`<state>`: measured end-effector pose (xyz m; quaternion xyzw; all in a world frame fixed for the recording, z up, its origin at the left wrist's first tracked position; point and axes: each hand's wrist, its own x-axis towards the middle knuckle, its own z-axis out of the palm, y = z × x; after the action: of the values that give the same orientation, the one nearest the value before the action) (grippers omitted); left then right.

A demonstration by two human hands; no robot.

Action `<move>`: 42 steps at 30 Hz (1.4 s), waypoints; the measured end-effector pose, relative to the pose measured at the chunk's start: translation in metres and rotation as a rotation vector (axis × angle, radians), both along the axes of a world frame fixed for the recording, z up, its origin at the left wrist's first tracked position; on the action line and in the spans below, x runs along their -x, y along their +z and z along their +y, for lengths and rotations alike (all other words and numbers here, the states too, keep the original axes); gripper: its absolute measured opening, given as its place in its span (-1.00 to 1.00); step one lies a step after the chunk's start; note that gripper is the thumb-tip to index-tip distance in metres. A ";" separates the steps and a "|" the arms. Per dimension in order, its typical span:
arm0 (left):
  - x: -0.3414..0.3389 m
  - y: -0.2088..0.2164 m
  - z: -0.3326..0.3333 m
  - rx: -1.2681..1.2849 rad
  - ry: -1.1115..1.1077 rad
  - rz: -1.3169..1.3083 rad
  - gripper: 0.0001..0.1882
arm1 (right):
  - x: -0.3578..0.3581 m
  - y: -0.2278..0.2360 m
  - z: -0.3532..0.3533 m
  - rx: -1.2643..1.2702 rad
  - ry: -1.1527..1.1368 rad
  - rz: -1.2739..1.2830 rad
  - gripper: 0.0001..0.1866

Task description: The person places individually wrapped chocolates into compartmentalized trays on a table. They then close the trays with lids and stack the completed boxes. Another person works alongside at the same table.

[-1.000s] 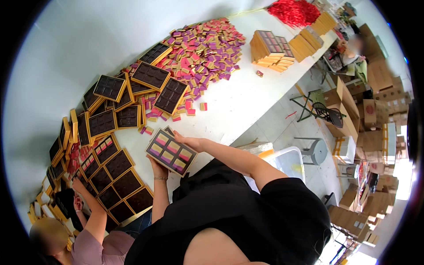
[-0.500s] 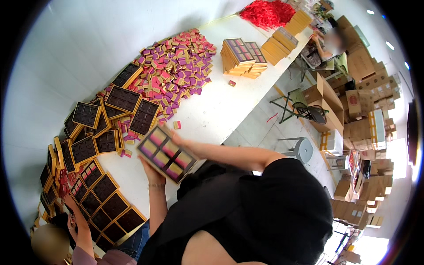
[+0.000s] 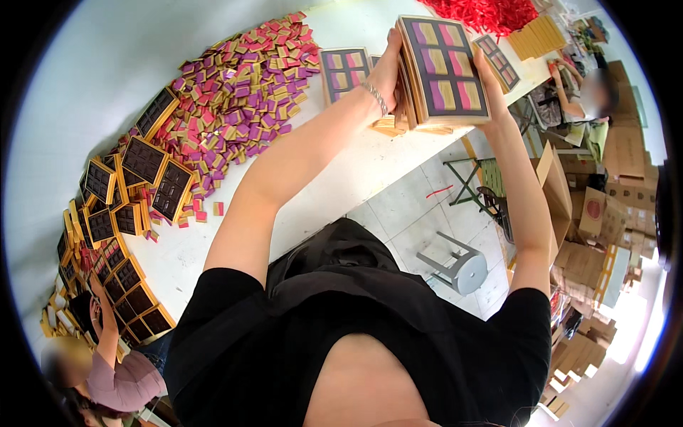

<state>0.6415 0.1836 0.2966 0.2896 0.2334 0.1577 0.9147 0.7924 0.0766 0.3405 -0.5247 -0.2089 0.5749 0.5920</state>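
Observation:
Both my arms reach out over the white table [image 3: 356, 178]. My left hand [image 3: 388, 60] and my right hand [image 3: 489, 75] grip the two sides of a filled tray [image 3: 445, 67], a dark tray with gold edges holding yellow and pink packets. The tray is tilted and rests on top of a stack of similar trays [image 3: 420, 127]. Another filled tray [image 3: 345, 71] lies just left of my left hand. A bracelet shows on my left wrist.
A heap of small pink, purple and gold packets [image 3: 242, 85] covers the table's middle. Empty dark trays [image 3: 142, 185] crowd its left end, where another person [image 3: 107, 370] works. Red material [image 3: 491, 11] lies far off. A grey stool [image 3: 462, 267] and cardboard boxes [image 3: 612, 213] stand on the floor.
Both hands carried the filled tray from near my body out to the stack at the table's far right. My arms are now stretched out, and the view has turned that way.

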 end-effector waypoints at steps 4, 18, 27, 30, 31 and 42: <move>-0.048 -0.039 0.031 -0.023 0.154 0.051 -0.09 | -0.032 -0.039 0.049 0.277 -0.184 -0.201 -0.29; 0.045 -0.177 0.106 -0.352 0.120 0.366 -0.09 | -0.059 -0.064 0.061 0.063 -0.003 -0.009 -0.22; 0.059 -0.222 0.110 0.020 0.196 0.075 -0.23 | -0.084 -0.103 0.036 0.082 -0.056 0.275 0.06; 0.043 -0.252 0.092 0.097 0.278 0.019 -0.28 | -0.090 -0.207 -0.004 0.333 -0.153 0.242 0.06; 0.038 -0.250 0.087 0.117 0.274 -0.017 -0.28 | -0.075 -0.238 -0.006 0.526 -0.250 0.340 0.06; -0.033 -0.236 0.083 0.205 0.563 -0.037 -0.25 | -0.111 -0.256 0.095 -0.389 -0.230 0.546 -0.40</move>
<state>0.6747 0.2664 0.0610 0.1168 0.3025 0.3862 0.8635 0.9035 0.1715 0.0850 -0.2494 -0.0880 0.5728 0.7758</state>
